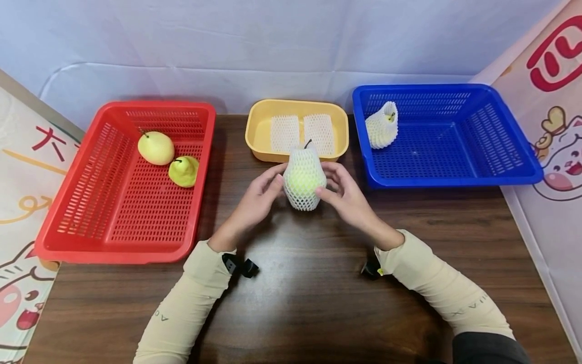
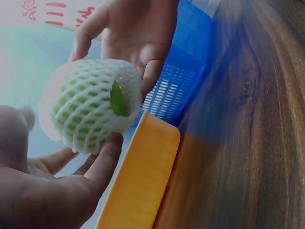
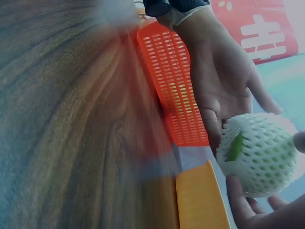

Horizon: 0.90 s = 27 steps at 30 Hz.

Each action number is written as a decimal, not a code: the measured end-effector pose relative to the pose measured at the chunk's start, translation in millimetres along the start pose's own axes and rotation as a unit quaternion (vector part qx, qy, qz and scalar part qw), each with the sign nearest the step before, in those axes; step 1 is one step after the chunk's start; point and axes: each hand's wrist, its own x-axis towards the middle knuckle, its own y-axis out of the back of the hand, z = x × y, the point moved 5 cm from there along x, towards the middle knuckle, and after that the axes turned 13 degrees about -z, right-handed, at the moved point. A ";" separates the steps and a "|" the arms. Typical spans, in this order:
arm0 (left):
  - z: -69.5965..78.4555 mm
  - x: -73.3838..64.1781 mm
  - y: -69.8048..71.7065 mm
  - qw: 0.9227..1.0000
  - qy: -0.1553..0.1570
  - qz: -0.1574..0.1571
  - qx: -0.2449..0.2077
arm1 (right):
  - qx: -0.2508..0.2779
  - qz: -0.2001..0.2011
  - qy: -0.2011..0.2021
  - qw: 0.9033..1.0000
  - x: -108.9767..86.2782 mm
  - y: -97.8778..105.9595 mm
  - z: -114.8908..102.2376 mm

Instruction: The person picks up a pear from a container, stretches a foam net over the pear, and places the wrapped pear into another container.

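A pear [image 1: 303,177] in a white foam net sleeve [image 2: 86,102] is held up between both hands, just in front of the yellow tray. My left hand [image 1: 260,198] grips its left side, fingers behind and thumb toward me. On the other side my right hand [image 1: 349,198] grips it with the thumb across the front. The dark stem pokes out at the sleeve's top. From below, both wrist views show a green patch through a gap in the net [image 3: 259,155].
Two bare pears lie in a red basket [image 1: 150,212] at left. Behind the hands, the yellow tray [image 1: 254,129] holds two flat white foam nets [image 1: 285,132]. At right, a blue basket [image 1: 436,151] contains another sleeved pear [image 1: 381,129]. All stand on a dark wooden table [image 1: 309,303].
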 end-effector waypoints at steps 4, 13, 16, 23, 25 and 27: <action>0.8 0.4 1.3 0.999 -0.013 0.016 -0.030 | 0.031 0.024 0.034 0.999 -1.1 1.4 -0.5; -4.0 2.2 0.8 0.998 -0.003 0.009 -0.066 | 0.087 0.021 0.052 0.995 -1.5 -3.6 -2.0; -4.8 1.7 -1.7 0.997 0.011 -0.010 -0.078 | 0.096 0.024 0.043 0.994 -0.9 -4.1 -3.4; -5.4 2.0 -1.0 0.997 0.020 0.025 -0.075 | 0.075 0.059 0.039 0.995 -2.0 0.1 -2.2; -5.3 1.6 -0.3 0.996 0.024 0.039 -0.072 | 0.082 0.066 0.052 0.993 -2.5 0.3 -1.8; -5.0 1.2 -0.3 0.996 0.029 0.052 -0.066 | 0.089 0.069 0.057 0.992 -2.9 -0.6 -2.0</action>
